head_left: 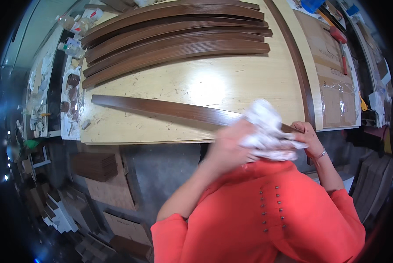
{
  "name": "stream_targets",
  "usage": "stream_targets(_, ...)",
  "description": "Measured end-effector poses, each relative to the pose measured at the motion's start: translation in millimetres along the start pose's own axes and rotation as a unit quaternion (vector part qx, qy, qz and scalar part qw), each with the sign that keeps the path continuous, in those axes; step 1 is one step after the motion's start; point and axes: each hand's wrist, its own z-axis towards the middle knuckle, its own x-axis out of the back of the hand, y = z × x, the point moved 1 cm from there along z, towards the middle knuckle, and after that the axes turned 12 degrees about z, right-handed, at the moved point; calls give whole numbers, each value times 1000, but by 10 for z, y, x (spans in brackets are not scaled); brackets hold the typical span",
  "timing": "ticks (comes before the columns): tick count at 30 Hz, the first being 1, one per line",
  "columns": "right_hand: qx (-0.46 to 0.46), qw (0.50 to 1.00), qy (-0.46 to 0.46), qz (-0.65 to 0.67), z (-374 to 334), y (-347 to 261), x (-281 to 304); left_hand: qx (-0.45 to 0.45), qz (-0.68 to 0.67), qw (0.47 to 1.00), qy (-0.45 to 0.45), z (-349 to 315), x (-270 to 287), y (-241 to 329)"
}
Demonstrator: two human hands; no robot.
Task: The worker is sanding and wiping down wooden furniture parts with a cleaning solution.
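Observation:
A dark brown wood-grain strip [170, 108] lies slantwise across the near part of the table, its right end reaching my right hand. My left hand [232, 147], blurred by motion, is closed on a crumpled white cloth [266, 127] laid over the strip. The cloth covers the strip's right part and hangs down against my red top. With its fingers wrapped around the strip's right end, my right hand [309, 139] is closed near the table's front edge. A loose edge of the cloth touches its fingers.
Several similar brown strips [174, 52] lie side by side at the back of the pale table [249, 74]. Another long strip [295, 52] runs along the right side. Beyond it are flattened cardboard [337, 87] and a red-headed mallet [338, 36]. Plastic bottles [73, 49] stand at the left.

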Motion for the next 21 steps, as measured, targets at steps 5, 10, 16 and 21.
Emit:
stream_targets(5,-22,999,12,-35,-60,-222,-108,217,372,891,144,40,1007,-489)
stream_targets(10,55,996,10,-71,-120,-177,-61,104,374,921,-25,-85,418,-145)
stream_targets(16,58,988,-8,-142,-242,-278,-182,320,426,846,-18,76,1252,-479)
stream_targets(21,100,982,-10,-161,-268,-345,-154,313,420,850,-56,148,1208,-355)
